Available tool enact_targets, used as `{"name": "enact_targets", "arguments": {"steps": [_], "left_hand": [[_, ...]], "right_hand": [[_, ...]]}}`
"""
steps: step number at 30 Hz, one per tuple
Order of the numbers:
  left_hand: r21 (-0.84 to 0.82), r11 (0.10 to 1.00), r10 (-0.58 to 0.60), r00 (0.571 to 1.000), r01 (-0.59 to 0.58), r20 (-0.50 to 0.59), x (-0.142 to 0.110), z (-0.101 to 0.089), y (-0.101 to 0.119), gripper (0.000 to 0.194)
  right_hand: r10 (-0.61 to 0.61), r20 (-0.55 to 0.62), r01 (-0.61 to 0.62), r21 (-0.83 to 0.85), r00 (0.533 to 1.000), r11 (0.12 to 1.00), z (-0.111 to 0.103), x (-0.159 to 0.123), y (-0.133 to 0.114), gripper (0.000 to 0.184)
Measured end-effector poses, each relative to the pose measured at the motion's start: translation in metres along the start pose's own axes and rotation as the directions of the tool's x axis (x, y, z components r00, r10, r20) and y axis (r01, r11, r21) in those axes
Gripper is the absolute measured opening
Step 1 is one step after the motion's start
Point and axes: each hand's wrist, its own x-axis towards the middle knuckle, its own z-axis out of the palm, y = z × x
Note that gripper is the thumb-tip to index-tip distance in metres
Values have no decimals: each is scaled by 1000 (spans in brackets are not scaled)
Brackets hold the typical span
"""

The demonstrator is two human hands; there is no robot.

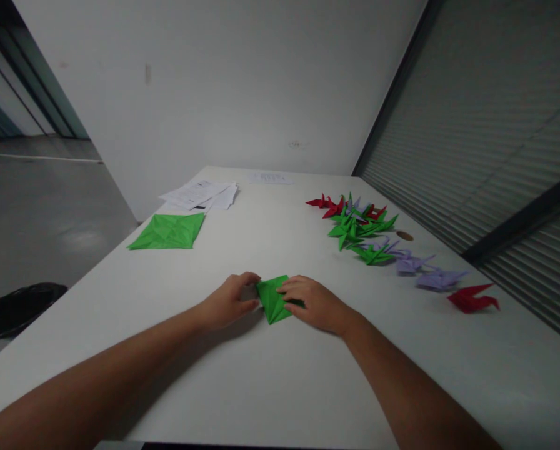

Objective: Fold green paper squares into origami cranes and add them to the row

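Observation:
A small folded green paper [271, 299] lies on the white table [242, 375] in front of me. My left hand [228, 301] pinches its left edge with curled fingers. My right hand [314, 302] lies over its right side, fingers pressed down on the fold. Both hands touch the paper, and part of it is hidden under my right fingers.
A row of finished paper cranes, green [355, 230], red [472, 299] and lilac [438, 279], runs along the right side. A stack of green sheets [168, 231] and white papers [200, 195] lie at the far left. A black bin [17, 307] sits on the floor to the left.

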Motion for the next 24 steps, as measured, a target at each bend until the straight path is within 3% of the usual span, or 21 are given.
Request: {"name": "enact_targets", "arguments": {"steps": [10,17,24], "left_hand": [[-332,943,-24,999,35,35,3,1,1,45],[-163,984,-61,995,73,76,-3,0,11,44],[-183,980,-61,994,77,93,-4,-1,14,44]], "right_hand": [[12,-9,-11,23,1000,1000,0,0,-1,21],[-2,-21,2,22,1000,1000,3,0,2,20],[3,-16,-3,25,1000,1000,4,-1,4,20]]}}
